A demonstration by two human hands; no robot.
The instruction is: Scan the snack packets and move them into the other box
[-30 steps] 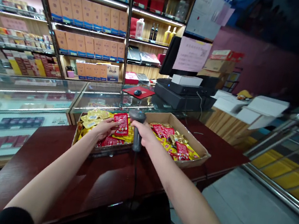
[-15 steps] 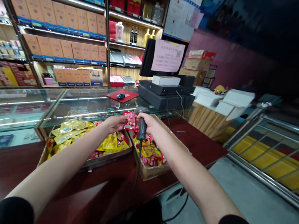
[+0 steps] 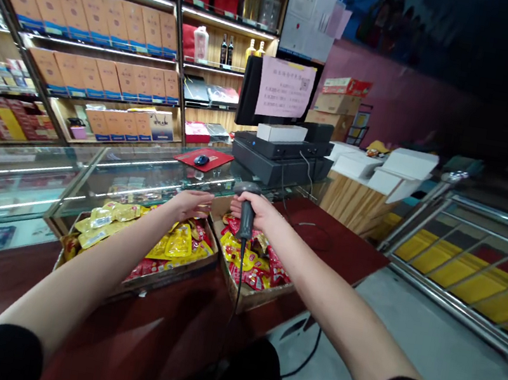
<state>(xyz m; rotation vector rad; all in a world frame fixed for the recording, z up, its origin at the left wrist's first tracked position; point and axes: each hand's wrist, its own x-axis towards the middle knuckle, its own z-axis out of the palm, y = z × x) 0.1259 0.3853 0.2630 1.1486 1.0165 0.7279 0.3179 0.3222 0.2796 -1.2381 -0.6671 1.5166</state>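
Held upright in my right hand [image 3: 260, 212] is a black barcode scanner [image 3: 246, 220], its cable hanging down over the table edge. The fingers wrap round its handle above the right cardboard box [image 3: 243, 301], where red and yellow snack packets [image 3: 243, 256] lie heaped. My left hand [image 3: 190, 205] hovers over the back of the left cardboard box [image 3: 173, 275], fingers stretched out, with nothing seen in it. Gold packets [image 3: 107, 221] and yellow packets [image 3: 178, 241] fill that box; my forearm hides part of them.
Both boxes stand on a dark red table [image 3: 150, 328]. Behind are a glass counter [image 3: 140, 175], a mouse [image 3: 201, 160] on a red pad, and a monitor [image 3: 250, 90] over a black cash drawer [image 3: 259, 159]. A metal railing [image 3: 463, 268] stands at the right.
The red packet that my left hand held between the hands is gone from it. My left hand has moved slightly left, away from the scanner, which stays in my right hand.
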